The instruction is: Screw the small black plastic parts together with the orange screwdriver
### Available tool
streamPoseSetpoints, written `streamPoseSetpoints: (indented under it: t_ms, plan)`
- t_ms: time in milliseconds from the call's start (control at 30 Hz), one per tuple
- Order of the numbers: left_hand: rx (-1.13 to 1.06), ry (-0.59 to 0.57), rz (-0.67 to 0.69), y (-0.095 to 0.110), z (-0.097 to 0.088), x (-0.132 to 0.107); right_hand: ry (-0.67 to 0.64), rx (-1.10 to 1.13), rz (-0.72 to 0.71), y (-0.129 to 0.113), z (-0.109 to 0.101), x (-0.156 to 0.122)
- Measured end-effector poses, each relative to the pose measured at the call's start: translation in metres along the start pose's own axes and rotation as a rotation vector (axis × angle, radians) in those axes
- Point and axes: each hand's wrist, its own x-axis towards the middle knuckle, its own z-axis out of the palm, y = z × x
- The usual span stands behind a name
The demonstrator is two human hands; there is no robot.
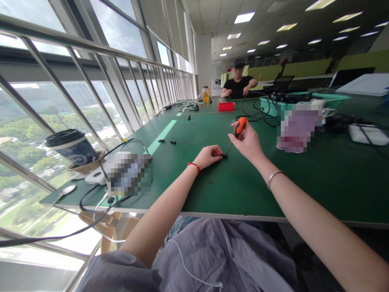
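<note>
Grey fabric (194,259) is filling the bottom of the frame, just below the near edge of a green table (188,194), as I am following two bare hands from my remote station. Near the centre, the left hand (209,156) is pinching a small black part (224,156) by its left end, while the right hand (251,140), slightly higher and to the right, is gripping the orange-and-black handle of a screwdriver (240,126). Its thin shaft is slanting down and leftward, the tip appearing to meet the part; I am not making out any screw or slot. For clean work, I am judging, the pinch should be holding the part steady against the tabletop, fingertips clear of the tip, and the driver should be standing square to whatever it is engaging, under light, even pressure, since a slanting shaft could be slipping off so slim a piece. The part is lying right at the left fingertips, touching them, and below and left of the right hand, apart from it, with only the screwdriver bridging the gap. One dark piece (161,140) and another (173,142) are lying left of centre, well apart from both hands.
</note>
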Motion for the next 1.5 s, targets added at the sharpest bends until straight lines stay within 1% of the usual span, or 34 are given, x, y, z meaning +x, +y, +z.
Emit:
streamPoseSetpoints:
  t_ms: [167,367,533,767,1033,1200,1400,1500]
  plan:
    - [-0.002,0.001,0.005,0.0010,-0.0001,-0.0005,-0.043,-0.015,-0.001,-0.0021,0.0018,-0.0019]
    - [0.000,0.003,0.004,0.0005,-0.0003,-0.0003,-0.045,-0.013,0.030,-0.0002,0.0028,0.0003]
    - [0.000,-0.001,0.006,0.0004,-0.0005,-0.0002,-0.050,-0.018,0.025,0.0005,0.0027,-0.0003]
    - [0.009,0.000,0.002,0.0025,-0.0006,-0.0004,-0.009,-0.035,0.059,-0.0017,0.0002,-0.0001]
    - [0.005,-0.004,0.005,0.0002,0.0002,0.0000,-0.023,0.088,0.122,-0.0018,0.0022,0.0012]
    - [-0.001,-0.007,-0.004,0.0018,-0.0010,-0.0007,0.013,0.078,0.101,0.0002,0.0018,0.0009]
    - [0.004,-0.017,0.011,0.0018,-0.0018,-0.0013,0.031,0.051,0.021,0.0032,0.0013,0.0022]
    - [0.008,-0.019,0.018,0.0016,-0.0021,-0.0017,0.039,-0.001,0.040,0.0001,0.0003,0.0021]
